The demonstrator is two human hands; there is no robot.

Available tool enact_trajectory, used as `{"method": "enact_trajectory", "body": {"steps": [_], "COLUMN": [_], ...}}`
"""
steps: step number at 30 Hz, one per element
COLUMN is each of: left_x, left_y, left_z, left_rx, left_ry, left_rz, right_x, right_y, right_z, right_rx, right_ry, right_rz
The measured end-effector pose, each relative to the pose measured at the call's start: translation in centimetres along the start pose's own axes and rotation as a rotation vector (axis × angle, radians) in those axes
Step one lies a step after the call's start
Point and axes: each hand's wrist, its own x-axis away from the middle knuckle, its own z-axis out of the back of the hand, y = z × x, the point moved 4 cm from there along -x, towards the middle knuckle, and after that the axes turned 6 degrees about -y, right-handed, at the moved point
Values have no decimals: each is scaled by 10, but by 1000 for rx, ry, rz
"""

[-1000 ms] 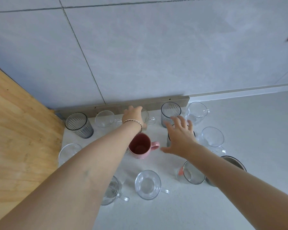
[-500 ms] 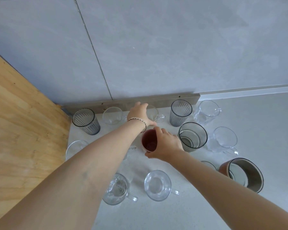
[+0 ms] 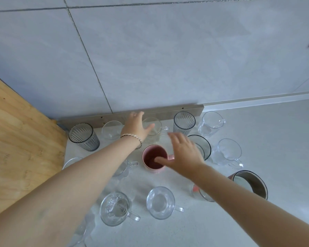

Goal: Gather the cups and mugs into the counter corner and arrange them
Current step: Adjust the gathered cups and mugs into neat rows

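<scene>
A pink mug [image 3: 151,160] stands upright mid-counter, handle to the right. My right hand [image 3: 184,154] hovers over its handle side with fingers spread and the thumb over the rim, gripping nothing. My left hand [image 3: 135,126] reaches to the back wall, fingers stretched, thumb lying across the rim of a clear glass mug [image 3: 155,128]. Two ribbed grey tumblers [image 3: 84,138] [image 3: 184,123] and further clear mugs [image 3: 111,130] [image 3: 210,123] line the back. A dark-rimmed glass [image 3: 204,147] stands partly behind my right hand.
More clear mugs stand nearer me [image 3: 114,208] [image 3: 161,202] and to the right [image 3: 228,152]. A brown-and-grey ceramic cup [image 3: 251,184] is at the right. A wooden panel [image 3: 16,139] closes the corner on the left. The pale counter [image 3: 275,139] runs on rightward.
My right hand gripped the pink mug half a second ago and has let go, fingers now spread above it. The mug stands slightly further left. My left hand stays at the back clear mug.
</scene>
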Motion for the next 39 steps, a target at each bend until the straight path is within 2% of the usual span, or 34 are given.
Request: {"method": "enact_trajectory", "body": {"steps": [2,6,15,17,18,20,21,25,26,30,36,39], "left_x": [18,62,118,125,128,132,133,139,140,146,156,158], "left_y": [-4,-18,-37,-37,-37,-34,-32,-24,-23,-23,-27,-29], "left_z": [13,14,3,0,-1,-3,-4,-7,-8,-9,-12,-13], "left_rx": [-18,-73,-4,-2,2,7,8,0,-6,-34,-53,-66], "left_ry": [57,0,10,18,18,21,24,39,36,12,-15,-37], "left_rz": [3,32,151,151,149,147,145,135,138,169,195,193], "right_x": [4,9,14,16,17,21,22,31,31,25,20,21], "right_y": [28,65,72,75,80,100,114,159,163,168,170,172], "right_z": [18,19,8,13,20,38,44,32,27,29,33,31], "right_rx": [27,-78,-59,-103,-126,-149,-141,-119,-131,-138,5,36], "right_ry": [36,-201,-178,-132,-53,105,104,-304,-324,-225,-339,-317], "right_rz": [-57,-157,-157,-141,-144,-210,-266,-449,-447,-360,-133,-183]}}
